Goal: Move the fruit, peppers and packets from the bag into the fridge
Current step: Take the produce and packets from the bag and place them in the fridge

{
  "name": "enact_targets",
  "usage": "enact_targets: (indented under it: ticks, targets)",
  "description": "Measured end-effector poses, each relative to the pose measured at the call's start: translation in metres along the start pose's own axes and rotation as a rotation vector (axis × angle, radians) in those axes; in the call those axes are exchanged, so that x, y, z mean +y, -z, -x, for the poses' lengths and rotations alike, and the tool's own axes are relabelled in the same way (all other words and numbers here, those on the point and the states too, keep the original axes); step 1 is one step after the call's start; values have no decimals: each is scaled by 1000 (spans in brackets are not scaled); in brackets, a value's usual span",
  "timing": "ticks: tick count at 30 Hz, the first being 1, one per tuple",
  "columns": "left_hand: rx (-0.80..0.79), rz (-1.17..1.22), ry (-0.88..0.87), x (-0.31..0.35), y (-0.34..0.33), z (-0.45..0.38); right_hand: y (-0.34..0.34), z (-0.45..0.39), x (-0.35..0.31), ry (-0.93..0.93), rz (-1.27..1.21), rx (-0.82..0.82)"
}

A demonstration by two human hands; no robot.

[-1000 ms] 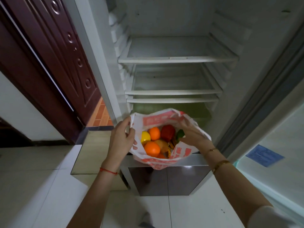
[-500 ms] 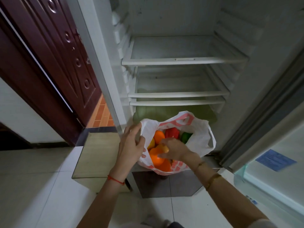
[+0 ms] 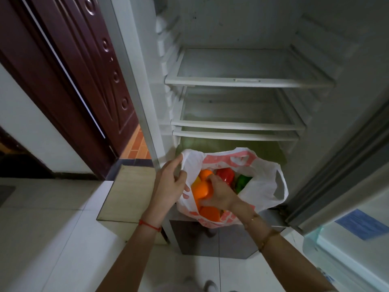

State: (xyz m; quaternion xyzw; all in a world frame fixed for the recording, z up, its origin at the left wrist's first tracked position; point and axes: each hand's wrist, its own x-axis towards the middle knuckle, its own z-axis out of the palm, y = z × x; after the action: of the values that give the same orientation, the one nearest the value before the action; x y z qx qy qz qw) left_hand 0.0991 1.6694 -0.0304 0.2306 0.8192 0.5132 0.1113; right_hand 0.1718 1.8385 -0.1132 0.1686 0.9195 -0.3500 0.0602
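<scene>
A white and red plastic bag [image 3: 263,182] sits at the bottom front edge of the open fridge [image 3: 242,81]. Inside it I see oranges, a red pepper [image 3: 226,174], a green pepper [image 3: 242,182] and a bit of yellow fruit [image 3: 194,182]. My left hand [image 3: 170,186] pinches the bag's left rim and holds it open. My right hand [image 3: 221,193] is inside the bag, fingers closed over an orange [image 3: 201,190]. Another orange [image 3: 209,213] lies lower in the bag. Any packets are hidden.
The fridge has three bare glass shelves [image 3: 248,82] and a greenish bottom compartment [image 3: 231,145] behind the bag. The fridge door [image 3: 347,228] stands open at the right. A dark red wooden door [image 3: 84,81] is at the left, and a mirrored box [image 3: 128,192] stands beside the fridge base.
My right hand has moved from the bag's right rim down into the bag and closed over an orange. The view has moved a little closer to the fridge.
</scene>
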Motion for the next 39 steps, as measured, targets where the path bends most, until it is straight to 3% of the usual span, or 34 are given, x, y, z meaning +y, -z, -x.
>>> enact_targets:
  ticks: [5, 12, 26, 39]
  targets:
    - [-17, 64, 4, 5, 3, -10, 63, 21, -25, 135, -446, 116]
    - [-38, 137, 19, 10, 0, -26, 124, 31, -63, 329, -714, 295]
    - [-79, 195, 46, 8, -10, -52, 221, -9, -146, 611, -516, 689]
    - [-54, 160, 26, 14, -8, -54, 225, -98, -177, 407, -270, 708]
